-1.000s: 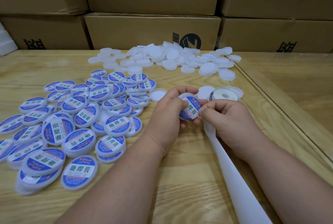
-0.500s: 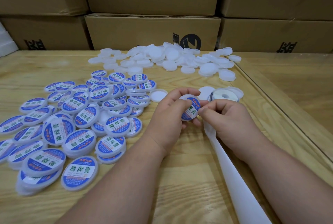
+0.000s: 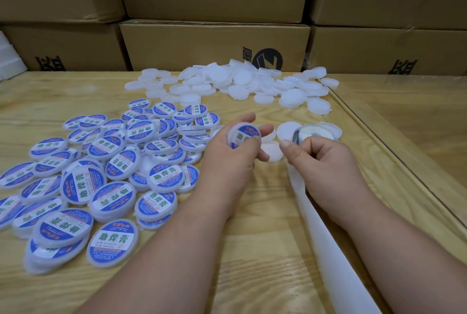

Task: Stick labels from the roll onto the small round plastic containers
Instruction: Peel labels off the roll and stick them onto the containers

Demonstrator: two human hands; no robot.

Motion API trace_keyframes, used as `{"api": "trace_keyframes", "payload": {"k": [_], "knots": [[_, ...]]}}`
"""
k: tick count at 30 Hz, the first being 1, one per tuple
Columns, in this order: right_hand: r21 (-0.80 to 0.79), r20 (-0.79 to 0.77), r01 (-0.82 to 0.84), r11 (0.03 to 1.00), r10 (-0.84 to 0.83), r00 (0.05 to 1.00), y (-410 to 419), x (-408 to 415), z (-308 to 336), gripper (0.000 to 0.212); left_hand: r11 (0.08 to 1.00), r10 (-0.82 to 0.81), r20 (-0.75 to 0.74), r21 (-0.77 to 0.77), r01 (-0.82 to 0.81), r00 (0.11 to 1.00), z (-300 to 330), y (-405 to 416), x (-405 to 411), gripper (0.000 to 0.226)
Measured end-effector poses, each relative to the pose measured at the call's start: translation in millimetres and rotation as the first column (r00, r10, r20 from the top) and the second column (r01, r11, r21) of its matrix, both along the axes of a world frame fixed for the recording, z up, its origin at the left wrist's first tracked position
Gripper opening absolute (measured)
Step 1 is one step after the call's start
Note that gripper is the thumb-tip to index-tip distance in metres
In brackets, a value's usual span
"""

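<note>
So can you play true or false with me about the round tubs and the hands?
1. The left hand holds a labelled container. True.
2. The plain white containers lie nearest the person. False: they lie at the far side, by the cardboard boxes.
3. The labelled pile is on the left of the table. True.
4. The right hand lies flat on the table. False: its fingers are curled, near the label roll.
5. The labels are red and yellow. False: mostly blue and white.
</note>
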State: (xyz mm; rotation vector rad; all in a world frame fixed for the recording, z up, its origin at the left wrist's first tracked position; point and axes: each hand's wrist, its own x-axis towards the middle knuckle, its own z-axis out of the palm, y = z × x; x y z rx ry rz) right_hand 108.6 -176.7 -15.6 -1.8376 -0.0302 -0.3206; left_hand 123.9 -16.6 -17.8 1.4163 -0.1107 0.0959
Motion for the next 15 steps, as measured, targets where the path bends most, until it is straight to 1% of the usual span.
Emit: {"api": "trace_keyframes", "payload": {"k": [2,3,5,7,9,11,15], "knots": [[-0.011,0.012,0.021,1.0,-0.02,1.0,-1,0,0,0.052,0.998,0.039,-0.028,-0.055,-0.041,0.999,1,1,1,0.017],[-0.024,0.014,0.025,0.999,-0.025,1.0,-2,0,-1,0.052,0.993,0.055,-0.049,-0.1,-0.06,0.997,2,1,1,0.017],[-0.044,0.023,0.024,0.999,-0.023,0.999,-3,1,-1,0.05,0.973,0.073,-0.101,-0.213,-0.093,0.992,6,2,2,0.029],[-0.043,0.034,0.026,0.999,-0.024,0.999,-4,2,-2,0.043,0.942,0.074,-0.164,-0.312,-0.123,0.984,9,3,3,0.044],[-0.031,0.038,0.03,0.999,-0.029,0.999,-3,3,-2,0.036,0.923,0.089,-0.22,-0.349,-0.164,0.971,10,3,3,0.05],[-0.028,0.033,0.029,0.999,-0.028,0.999,-4,3,-2,0.031,0.91,0.118,-0.249,-0.36,-0.205,0.961,11,4,5,0.046],[-0.053,0.011,0.032,0.998,-0.032,0.999,-5,3,-4,0.026,0.861,0.175,-0.266,-0.425,-0.278,0.948,10,3,7,0.023]]}}
